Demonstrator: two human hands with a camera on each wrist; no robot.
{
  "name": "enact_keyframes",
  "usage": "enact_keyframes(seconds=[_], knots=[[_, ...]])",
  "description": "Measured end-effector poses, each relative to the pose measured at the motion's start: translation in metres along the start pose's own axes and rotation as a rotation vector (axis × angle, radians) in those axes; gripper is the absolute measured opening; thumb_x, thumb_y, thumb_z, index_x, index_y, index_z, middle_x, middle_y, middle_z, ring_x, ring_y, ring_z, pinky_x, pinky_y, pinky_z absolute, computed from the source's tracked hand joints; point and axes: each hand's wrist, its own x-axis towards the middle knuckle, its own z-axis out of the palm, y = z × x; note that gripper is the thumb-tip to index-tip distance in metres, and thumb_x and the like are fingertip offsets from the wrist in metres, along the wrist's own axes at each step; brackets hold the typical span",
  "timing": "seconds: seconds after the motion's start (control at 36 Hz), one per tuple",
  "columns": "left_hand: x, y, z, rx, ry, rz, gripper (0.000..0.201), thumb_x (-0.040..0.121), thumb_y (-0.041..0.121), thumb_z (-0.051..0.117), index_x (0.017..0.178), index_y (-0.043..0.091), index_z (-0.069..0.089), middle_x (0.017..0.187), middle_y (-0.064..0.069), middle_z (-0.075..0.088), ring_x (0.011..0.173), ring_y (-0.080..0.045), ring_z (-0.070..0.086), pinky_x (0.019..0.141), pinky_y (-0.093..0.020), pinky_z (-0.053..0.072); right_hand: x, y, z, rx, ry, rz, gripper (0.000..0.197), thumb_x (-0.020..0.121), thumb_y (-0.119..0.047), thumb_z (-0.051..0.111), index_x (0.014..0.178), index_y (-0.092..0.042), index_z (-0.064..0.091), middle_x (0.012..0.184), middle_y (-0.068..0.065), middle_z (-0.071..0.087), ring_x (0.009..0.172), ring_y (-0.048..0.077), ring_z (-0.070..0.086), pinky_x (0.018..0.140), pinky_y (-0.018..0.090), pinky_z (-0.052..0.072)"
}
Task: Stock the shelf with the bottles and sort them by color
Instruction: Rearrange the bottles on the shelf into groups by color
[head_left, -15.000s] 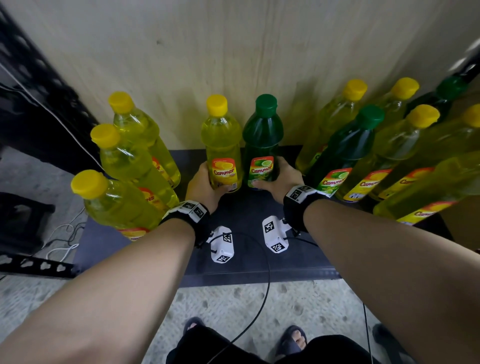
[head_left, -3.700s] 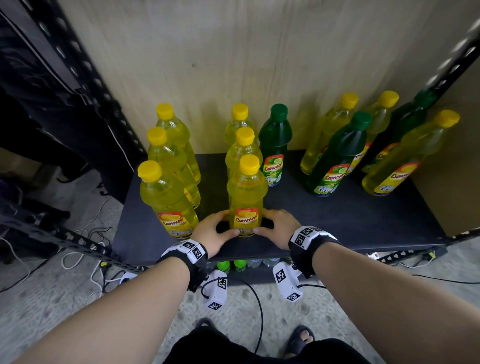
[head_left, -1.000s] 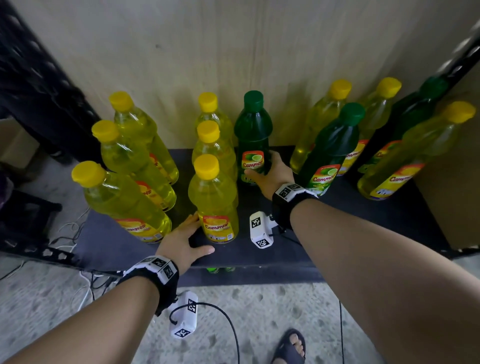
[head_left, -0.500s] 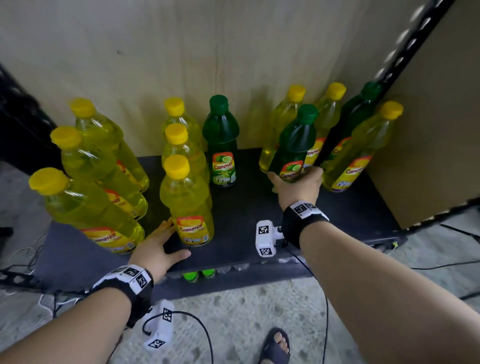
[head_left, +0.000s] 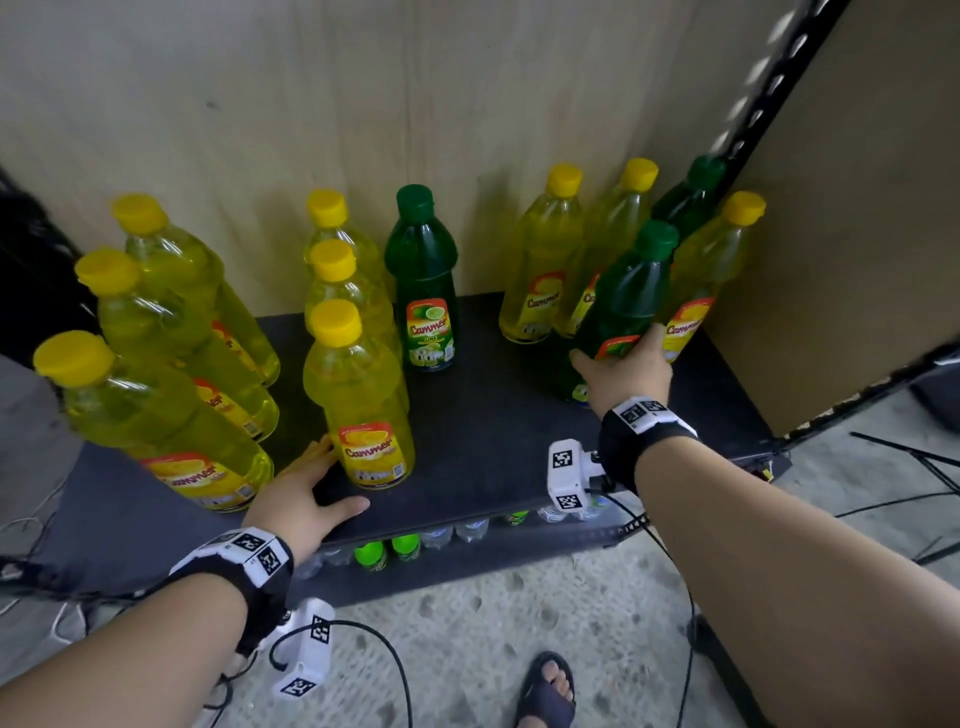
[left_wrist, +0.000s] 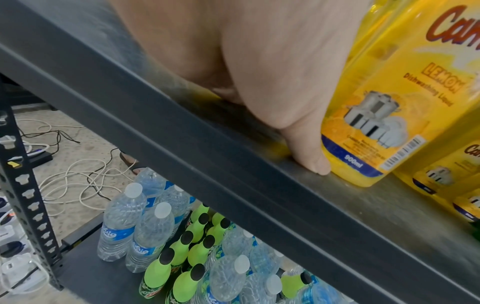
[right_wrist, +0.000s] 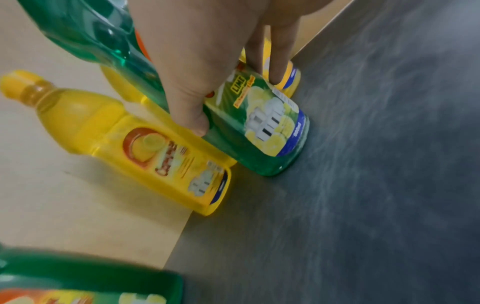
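On the dark shelf board (head_left: 498, 415) stand two rows of yellow bottles at the left, with the front yellow bottle (head_left: 358, 395) (left_wrist: 376, 123) nearest me. One green bottle (head_left: 426, 280) stands beside them at the middle. My right hand (head_left: 623, 371) (right_wrist: 239, 98) grips a second green bottle (head_left: 626, 296) (right_wrist: 262, 131) low on its label, its base at the board. My left hand (head_left: 306, 493) rests flat on the shelf's front edge, fingers straight, and its thumb (left_wrist: 309, 152) lies against the front yellow bottle's base.
Behind my right hand stand three yellow bottles (head_left: 540, 260) and a third green bottle (head_left: 685, 197) against the back wall and the side panel (head_left: 841, 208). A lower shelf (left_wrist: 98, 273) holds several water bottles and light-green bottles. Cables lie on the floor.
My right hand left the middle green bottle, moved right and took hold of the green bottle in the right group. The left hand stayed beside the front yellow bottle.
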Motion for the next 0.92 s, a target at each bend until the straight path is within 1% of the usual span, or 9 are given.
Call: enact_keyframes(seconds=[0.08,0.17,0.36,0.42,0.5,0.58,0.67,0.83,0.92], knots=[[-0.001,0.003,-0.001,0.004,0.0,-0.01,0.082,0.083,0.048,0.078,0.154,0.03,0.04,0.163,0.006,0.032,0.15,-0.021,0.032,0.117,-0.037,0.033,0.003,0.015,-0.022,-0.01,0.04,0.023,0.074,0.07,-0.041,0.087,0.123,-0.014,0.044,0.125,0.014,0.062,0.114,0.038,0.06,0.087,0.042,0.051],[0.0,0.001,-0.001,0.011,-0.002,-0.018,0.082,0.083,0.051,0.077,0.154,0.031,0.04,0.163,0.006,0.032,0.15,-0.021,0.032,0.117,-0.038,0.034,0.008,0.027,-0.039,-0.012,0.07,0.044,0.073,0.07,-0.042,0.088,0.12,-0.013,0.042,0.125,0.015,0.061,0.116,0.038,0.059,0.089,0.043,0.05],[-0.001,0.004,-0.003,0.04,-0.007,-0.034,0.082,0.083,0.053,0.076,0.153,0.031,0.04,0.163,0.006,0.032,0.148,-0.023,0.035,0.114,-0.04,0.037,0.008,0.036,-0.055,-0.018,0.021,0.063,0.089,0.061,-0.056,0.09,0.125,-0.017,0.041,0.125,0.01,0.062,0.116,0.035,0.06,0.094,0.046,0.053],[-0.003,0.006,-0.003,0.037,-0.004,-0.032,0.081,0.082,0.051,0.077,0.153,0.03,0.042,0.163,0.005,0.032,0.148,-0.023,0.035,0.114,-0.041,0.037,-0.001,0.039,-0.056,0.056,0.093,0.102,0.092,0.057,-0.06,0.092,0.124,-0.018,0.044,0.122,0.005,0.061,0.11,0.028,0.062,0.087,0.039,0.051],[-0.005,0.011,-0.004,0.034,0.004,-0.043,0.08,0.083,0.045,0.079,0.152,0.028,0.043,0.163,0.004,0.031,0.149,-0.023,0.033,0.115,-0.04,0.035,-0.029,0.036,-0.054,0.136,0.21,0.129,0.073,0.064,-0.061,0.088,0.111,-0.023,0.047,0.105,-0.002,0.059,0.09,0.018,0.06,0.074,0.032,0.044],[-0.006,0.012,-0.006,0.03,0.002,-0.04,0.08,0.082,0.045,0.08,0.152,0.028,0.044,0.163,0.002,0.031,0.15,-0.023,0.032,0.115,-0.04,0.035,-0.056,0.028,-0.042,0.137,0.2,0.002,0.052,0.072,-0.06,0.081,0.096,-0.025,0.051,0.092,-0.004,0.062,0.084,0.017,0.062,0.072,0.029,0.043],[-0.005,0.01,-0.006,0.018,0.004,-0.046,0.081,0.082,0.046,0.08,0.152,0.029,0.044,0.163,0.003,0.031,0.15,-0.022,0.031,0.115,-0.04,0.035,-0.064,0.007,-0.028,0.145,0.064,-0.115,0.038,0.078,-0.054,0.079,0.093,-0.026,0.058,0.089,-0.008,0.066,0.085,0.01,0.064,0.073,0.023,0.047],[-0.003,0.009,-0.005,0.051,-0.012,-0.065,0.084,0.083,0.05,0.077,0.154,0.029,0.039,0.165,0.004,0.027,0.151,-0.021,0.03,0.116,-0.039,0.034,-0.024,-0.059,-0.008,0.106,-0.023,-0.351,0.046,0.083,-0.046,0.077,0.117,-0.019,0.063,0.111,-0.004,0.068,0.096,0.013,0.063,0.08,0.027,0.048],[-0.003,0.007,-0.003,0.021,0.001,-0.039,0.083,0.083,0.05,0.077,0.154,0.028,0.04,0.164,0.002,0.03,0.151,-0.021,0.028,0.118,-0.04,0.031,0.005,-0.091,-0.006,0.037,-0.022,-0.386,0.063,0.083,-0.046,0.076,0.133,-0.014,0.056,0.129,0.003,0.062,0.117,0.023,0.06,0.097,0.035,0.05]])
